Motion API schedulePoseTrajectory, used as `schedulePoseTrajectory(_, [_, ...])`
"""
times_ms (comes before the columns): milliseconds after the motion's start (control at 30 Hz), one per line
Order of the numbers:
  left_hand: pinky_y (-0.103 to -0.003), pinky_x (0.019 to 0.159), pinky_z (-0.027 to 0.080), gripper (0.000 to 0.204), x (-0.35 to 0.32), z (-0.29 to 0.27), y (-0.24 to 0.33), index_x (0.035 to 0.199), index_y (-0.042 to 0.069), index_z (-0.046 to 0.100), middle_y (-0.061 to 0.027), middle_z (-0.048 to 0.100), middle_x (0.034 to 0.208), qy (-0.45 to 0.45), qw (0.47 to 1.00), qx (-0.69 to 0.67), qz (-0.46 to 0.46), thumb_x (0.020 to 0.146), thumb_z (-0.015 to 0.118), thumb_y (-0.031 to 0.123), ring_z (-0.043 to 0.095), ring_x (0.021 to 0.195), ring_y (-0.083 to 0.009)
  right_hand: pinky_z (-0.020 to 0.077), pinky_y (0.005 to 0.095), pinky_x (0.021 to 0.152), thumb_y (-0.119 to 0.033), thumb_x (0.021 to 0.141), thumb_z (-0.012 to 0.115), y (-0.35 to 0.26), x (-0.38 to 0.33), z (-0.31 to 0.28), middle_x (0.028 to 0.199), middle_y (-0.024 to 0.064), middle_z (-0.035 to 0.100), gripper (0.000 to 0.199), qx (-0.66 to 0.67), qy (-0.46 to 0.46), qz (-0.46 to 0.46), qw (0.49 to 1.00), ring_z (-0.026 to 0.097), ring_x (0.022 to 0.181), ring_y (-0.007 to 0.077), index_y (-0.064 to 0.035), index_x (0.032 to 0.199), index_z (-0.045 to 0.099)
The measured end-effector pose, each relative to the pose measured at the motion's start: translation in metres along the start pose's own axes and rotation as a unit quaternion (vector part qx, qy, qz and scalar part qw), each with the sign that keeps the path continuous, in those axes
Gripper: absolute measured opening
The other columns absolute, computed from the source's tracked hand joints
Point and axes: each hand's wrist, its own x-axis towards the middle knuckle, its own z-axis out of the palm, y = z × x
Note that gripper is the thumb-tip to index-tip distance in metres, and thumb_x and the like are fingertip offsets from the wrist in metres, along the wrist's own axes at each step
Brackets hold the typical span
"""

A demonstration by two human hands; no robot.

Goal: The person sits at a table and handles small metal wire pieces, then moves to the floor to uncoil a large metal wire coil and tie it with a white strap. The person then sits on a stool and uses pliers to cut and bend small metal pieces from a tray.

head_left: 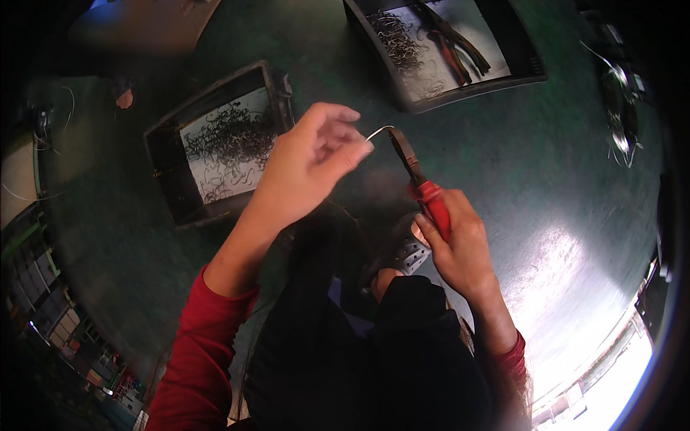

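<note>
A thin, pale, curved wire (pixel 379 132) runs from the thumb of my left hand (pixel 305 161) to the jaws of a pair of pliers. My left hand is curled, with the wire's near end at its thumb and bent fingers. My right hand (pixel 460 244) is wrapped around the red handles of the pliers (pixel 435 208). Their dark jaws point up and left, touching the wire's far end. Whether the jaws are closed on the wire is too small to tell.
A black crate (pixel 172 176) at left holds many small dark curved wire pieces (pixel 230 140). Another black crate (pixel 474 90), far right, holds similar pieces and hand tools (pixel 453 50). A bundle of wire (pixel 619 108) lies at the right on the green floor (pixel 338 65). My shoe (pixel 411 255) shows below.
</note>
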Motion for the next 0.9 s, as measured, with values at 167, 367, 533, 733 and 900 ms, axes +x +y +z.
schedulePoseTrajectory(167, [-0.025,0.07,0.045,0.038,-0.001,-0.005,0.002,0.1,-0.001,0.062,-0.0037,0.06,0.079,-0.085,0.991,0.025,-0.104,0.101,0.043,0.032,0.055,0.075,-0.0095,0.0435,0.0366,0.072,-0.011,0.087,0.062,-0.004,0.0,-0.002,0.089,0.0152,0.054,0.025,0.007,0.001,0.003,1.0,0.055,0.079,0.0328,0.0005,0.108,0.057])
schedulePoseTrajectory(367, [-0.024,0.063,0.042,0.036,-0.001,-0.007,0.007,0.085,0.001,0.061,-0.0004,0.055,0.07,-0.147,0.986,0.055,-0.052,0.101,0.043,0.028,0.05,0.066,-0.0076,0.0461,0.0416,0.075,-0.009,0.086,0.064,-0.011,-0.003,-0.01,0.098,0.0189,0.056,0.032,0.006,-0.048,0.018,0.999,0.058,0.087,0.0385,0.0011,0.116,0.055])
schedulePoseTrajectory(533, [-0.023,0.059,0.04,0.037,-0.001,-0.006,0.01,0.078,0.002,0.058,0.0009,0.051,0.068,-0.144,0.986,0.01,-0.081,0.101,0.042,0.027,0.046,0.062,-0.0062,0.0465,0.0414,0.075,-0.008,0.085,0.064,-0.012,-0.005,-0.012,0.098,0.0191,0.056,0.035,-0.002,-0.051,0.006,0.999,0.059,0.087,0.0383,0.0012,0.117,0.054])
schedulePoseTrajectory(733, [-0.023,0.058,0.039,0.036,-0.005,0.001,0.006,0.076,0.003,0.056,0.0016,0.049,0.066,-0.137,0.982,-0.088,-0.093,0.101,0.042,0.026,0.044,0.06,-0.0056,0.0472,0.0406,0.079,-0.009,0.084,0.065,-0.01,-0.003,-0.012,0.101,0.0192,0.057,0.036,-0.001,-0.02,0.003,1.0,0.06,0.09,0.0377,0.0013,0.117,0.054])
schedulePoseTrajectory(900, [-0.023,0.056,0.038,0.035,-0.006,0.006,0.001,0.077,0.003,0.056,0.0012,0.048,0.063,-0.089,0.993,0.077,0.012,0.1,0.043,0.025,0.043,0.057,-0.0063,0.0469,0.0414,0.081,-0.012,0.085,0.065,-0.008,-0.005,-0.018,0.109,0.0208,0.057,0.037,0.067,-0.101,0.101,0.987,0.06,0.095,0.0391,0.0016,0.116,0.052])
